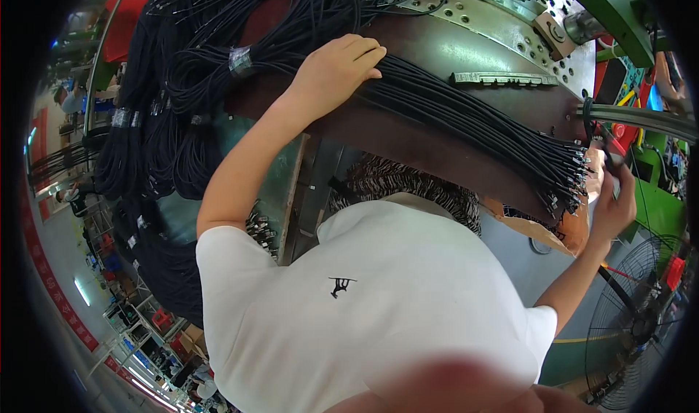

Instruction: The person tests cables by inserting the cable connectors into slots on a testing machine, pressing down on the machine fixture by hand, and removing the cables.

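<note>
Head view, far left: looped black cables (189,158) hang in a thick mass, and a band of clear tape (239,60) wraps one of the bunches. Next comes your left hand (338,67), its grip closed over the near part of the cable bundle (459,107); its underside is hidden, so you cannot tell how hard it presses. The bundle lies across the brown bench (393,134), running from under that hand down toward the right edge. For good handling, a light, flat hold there should serve best: firm enough that the strands lie side by side, loose enough that none kinks. A toothed metal strip (502,79) sits just above the bundle; give it room so that no strand snags. Farther right, the metal cable ends (571,169) fan out unevenly near the bench's edge, and it would help to sort them from the tips, not by tugging the strands. Your right hand (615,198) is raised just beside those ends, fingers bent near something dark; whether its grip pinches anything, you cannot tell.
</note>
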Tool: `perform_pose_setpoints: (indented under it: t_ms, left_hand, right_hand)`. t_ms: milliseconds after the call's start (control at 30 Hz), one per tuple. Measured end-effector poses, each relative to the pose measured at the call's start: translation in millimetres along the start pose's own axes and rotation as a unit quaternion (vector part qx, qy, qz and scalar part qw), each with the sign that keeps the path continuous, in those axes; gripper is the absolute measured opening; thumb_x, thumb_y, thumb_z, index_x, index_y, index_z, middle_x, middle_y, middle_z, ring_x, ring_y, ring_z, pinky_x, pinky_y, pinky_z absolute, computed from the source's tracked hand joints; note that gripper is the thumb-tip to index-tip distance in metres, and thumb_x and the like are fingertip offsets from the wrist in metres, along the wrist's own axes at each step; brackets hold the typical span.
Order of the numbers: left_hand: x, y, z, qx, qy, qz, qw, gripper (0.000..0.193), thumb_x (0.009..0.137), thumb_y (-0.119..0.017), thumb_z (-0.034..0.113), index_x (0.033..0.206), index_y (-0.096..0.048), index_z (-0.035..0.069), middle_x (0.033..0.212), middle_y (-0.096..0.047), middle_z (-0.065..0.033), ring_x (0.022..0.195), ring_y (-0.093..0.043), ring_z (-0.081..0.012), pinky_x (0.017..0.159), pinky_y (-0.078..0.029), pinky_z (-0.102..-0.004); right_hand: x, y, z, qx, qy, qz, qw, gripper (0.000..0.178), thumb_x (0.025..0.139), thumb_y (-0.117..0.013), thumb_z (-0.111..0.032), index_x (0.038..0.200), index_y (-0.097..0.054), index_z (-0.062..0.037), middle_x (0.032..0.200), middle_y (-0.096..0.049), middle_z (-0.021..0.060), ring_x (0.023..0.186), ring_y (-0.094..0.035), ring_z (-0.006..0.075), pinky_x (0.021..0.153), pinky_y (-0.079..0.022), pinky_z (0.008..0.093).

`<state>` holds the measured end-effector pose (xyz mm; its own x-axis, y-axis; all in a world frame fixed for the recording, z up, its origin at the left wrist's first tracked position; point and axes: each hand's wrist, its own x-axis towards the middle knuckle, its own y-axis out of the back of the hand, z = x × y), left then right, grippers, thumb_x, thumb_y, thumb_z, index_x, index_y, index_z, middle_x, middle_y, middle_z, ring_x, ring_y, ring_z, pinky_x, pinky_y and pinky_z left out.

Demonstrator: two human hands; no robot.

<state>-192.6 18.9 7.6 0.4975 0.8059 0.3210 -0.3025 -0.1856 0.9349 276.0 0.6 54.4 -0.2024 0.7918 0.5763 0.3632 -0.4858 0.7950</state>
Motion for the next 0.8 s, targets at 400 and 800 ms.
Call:
perform_pose_setpoints:
  t_ms: [400, 800]
  left_hand:
    - [7.3, -13.5, -17.0, -0.157, 0.045, 0.148, 0.975, 0.015, 0.082, -0.068, 0.023, 0.089, -0.067, 0.01, 0.084, -0.064, -0.0059, 0.081, -0.063, -0.0278, 0.071, -0.05, -0.0369]
    - [88.4, -33.7, 117.3, -0.163, -0.184, -0.229, 0.942, 0.038, 0.078, -0.062, 0.036, 0.083, -0.071, -0.001, 0.087, -0.07, -0.0192, 0.083, -0.068, -0.0354, 0.07, -0.055, -0.0461]
  right_hand:
    - [57.9, -67.4, -41.1, 0.092, 0.093, -0.184, 0.974, 0.033, 0.089, -0.06, -0.007, 0.122, -0.057, -0.0033, 0.125, -0.057, 0.0155, 0.115, -0.055, 0.0338, 0.097, -0.042, 0.0398]
    - [91.3, -166.5, -15.7, 0.235, 0.202, -0.245, 0.919, 0.017, 0.091, -0.058, -0.009, 0.103, -0.061, 0.0032, 0.093, -0.054, 0.0143, 0.086, -0.051, 0.0292, 0.079, -0.043, 0.0362]
